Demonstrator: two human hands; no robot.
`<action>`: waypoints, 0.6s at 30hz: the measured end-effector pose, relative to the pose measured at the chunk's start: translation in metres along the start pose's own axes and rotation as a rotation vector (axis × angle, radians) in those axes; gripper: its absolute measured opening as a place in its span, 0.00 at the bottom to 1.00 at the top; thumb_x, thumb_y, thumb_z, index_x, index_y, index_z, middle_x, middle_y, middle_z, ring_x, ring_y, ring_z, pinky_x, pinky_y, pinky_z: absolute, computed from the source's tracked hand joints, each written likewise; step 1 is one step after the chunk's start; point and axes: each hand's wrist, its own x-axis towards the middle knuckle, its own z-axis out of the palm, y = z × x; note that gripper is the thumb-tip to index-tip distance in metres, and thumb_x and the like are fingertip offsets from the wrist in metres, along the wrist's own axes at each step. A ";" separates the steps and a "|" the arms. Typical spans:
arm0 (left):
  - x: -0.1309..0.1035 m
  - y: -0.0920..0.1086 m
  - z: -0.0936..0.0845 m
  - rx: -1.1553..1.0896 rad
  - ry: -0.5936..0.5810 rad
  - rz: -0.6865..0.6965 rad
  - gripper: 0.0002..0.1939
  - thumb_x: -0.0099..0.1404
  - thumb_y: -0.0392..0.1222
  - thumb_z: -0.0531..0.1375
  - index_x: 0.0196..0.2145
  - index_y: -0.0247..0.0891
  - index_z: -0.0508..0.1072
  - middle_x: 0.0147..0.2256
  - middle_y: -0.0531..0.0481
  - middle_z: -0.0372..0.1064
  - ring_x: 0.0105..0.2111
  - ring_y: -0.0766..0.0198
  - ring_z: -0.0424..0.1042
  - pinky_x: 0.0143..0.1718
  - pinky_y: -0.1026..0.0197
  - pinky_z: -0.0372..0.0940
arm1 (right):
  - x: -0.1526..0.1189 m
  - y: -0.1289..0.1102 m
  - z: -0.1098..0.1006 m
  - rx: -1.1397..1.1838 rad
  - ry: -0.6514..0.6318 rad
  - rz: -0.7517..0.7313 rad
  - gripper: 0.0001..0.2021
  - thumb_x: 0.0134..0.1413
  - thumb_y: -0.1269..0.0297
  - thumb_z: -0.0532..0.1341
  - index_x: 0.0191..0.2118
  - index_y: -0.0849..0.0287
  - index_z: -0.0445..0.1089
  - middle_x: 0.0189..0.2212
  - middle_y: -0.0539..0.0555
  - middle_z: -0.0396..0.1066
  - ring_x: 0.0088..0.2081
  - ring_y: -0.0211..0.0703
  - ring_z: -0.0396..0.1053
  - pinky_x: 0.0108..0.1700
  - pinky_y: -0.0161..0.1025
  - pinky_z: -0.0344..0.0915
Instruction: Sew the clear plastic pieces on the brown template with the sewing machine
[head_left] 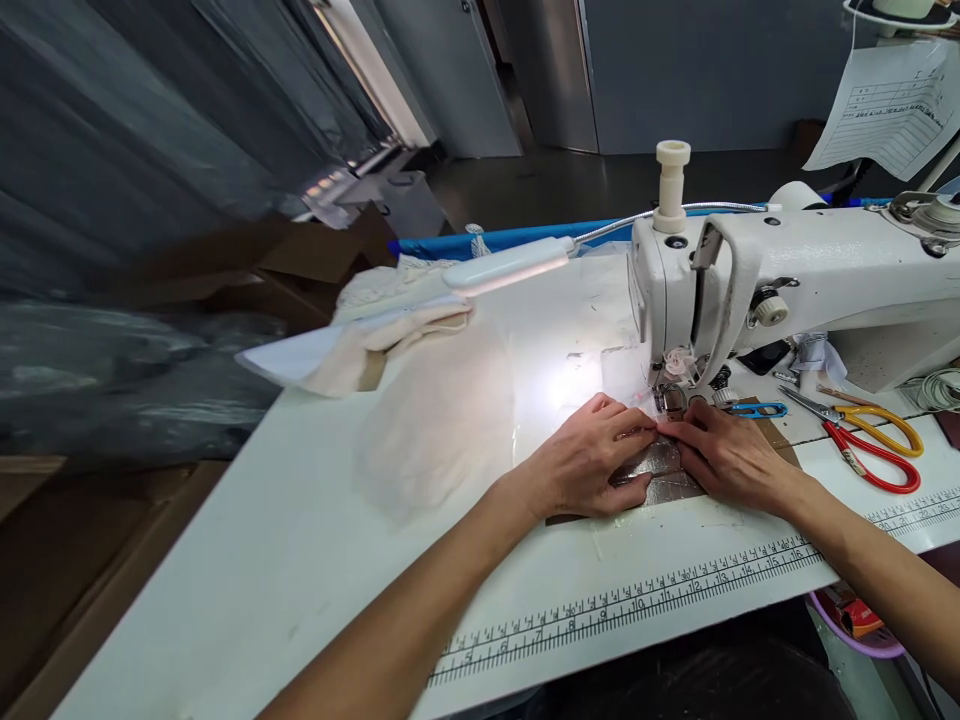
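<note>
A white sewing machine [840,270] stands on the right, its presser foot [670,400] lit by a lamp. Just in front of the foot, my left hand [600,455] has thumb and fingers bent together low over the bed. Close against it from the right is my right hand [724,455], fingers curled in a pinch. The fingertips of both nearly meet; what they pinch is too small and covered to make out. Between the hands shows a shiny, silvery metal plate [660,460]. A blue thread snipper [757,410] lies right behind my right hand.
Scissors [874,440] with red and yellow handles lie at the right. A printed ruler [637,605] runs along the front edge of the white table [300,540]. Cream fabric [420,335] and a white lamp [510,265] are at the back left; cardboard boxes [97,560] stand beyond.
</note>
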 end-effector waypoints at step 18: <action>0.001 -0.004 0.002 0.056 -0.048 -0.071 0.18 0.62 0.45 0.54 0.47 0.35 0.71 0.47 0.40 0.69 0.38 0.55 0.68 0.41 0.50 0.62 | 0.006 -0.006 -0.003 -0.067 -0.061 0.083 0.17 0.63 0.69 0.52 0.54 0.59 0.69 0.39 0.60 0.70 0.32 0.42 0.66 0.33 0.38 0.64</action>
